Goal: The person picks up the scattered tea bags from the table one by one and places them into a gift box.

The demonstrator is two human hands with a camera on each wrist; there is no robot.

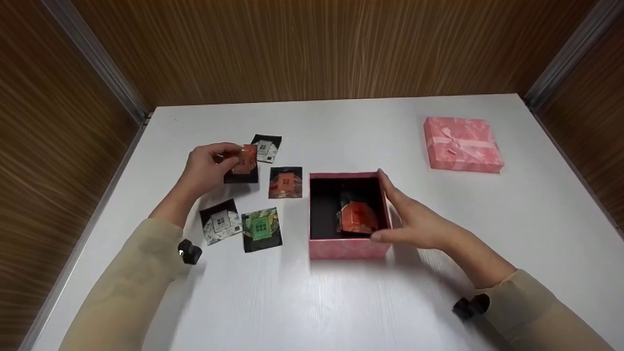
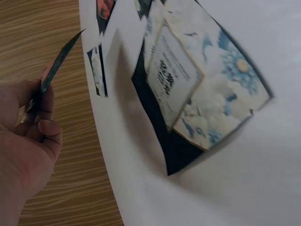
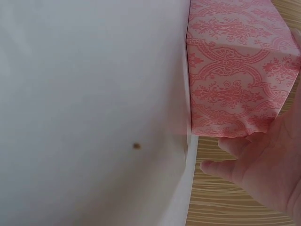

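Note:
My left hand (image 1: 207, 168) pinches an orange-and-black sachet (image 1: 247, 163) between thumb and fingers, above the table's left half. In the left wrist view this sachet (image 2: 60, 63) is seen nearly edge-on. A pink box (image 1: 347, 249) with a black inside stands without its lid in the middle. Inside it, toward the right, lies an orange sachet (image 1: 358, 218), with a dark piece partly showing behind it. My right hand (image 1: 421, 224) holds the box by its right side, thumb at the near corner and fingertips at the far one. Pink scrollwork covers the box's outside wall (image 3: 230, 61).
Left of the box lie a brown-orange sachet (image 1: 286, 182), a green sachet (image 1: 262, 229), and two white floral sachets, one near (image 1: 221, 222) and one far (image 1: 266, 149). A pink lid (image 1: 463, 145) with a ribbon bow sits at the back right. Wood-patterned panels (image 1: 321, 48) border the white table.

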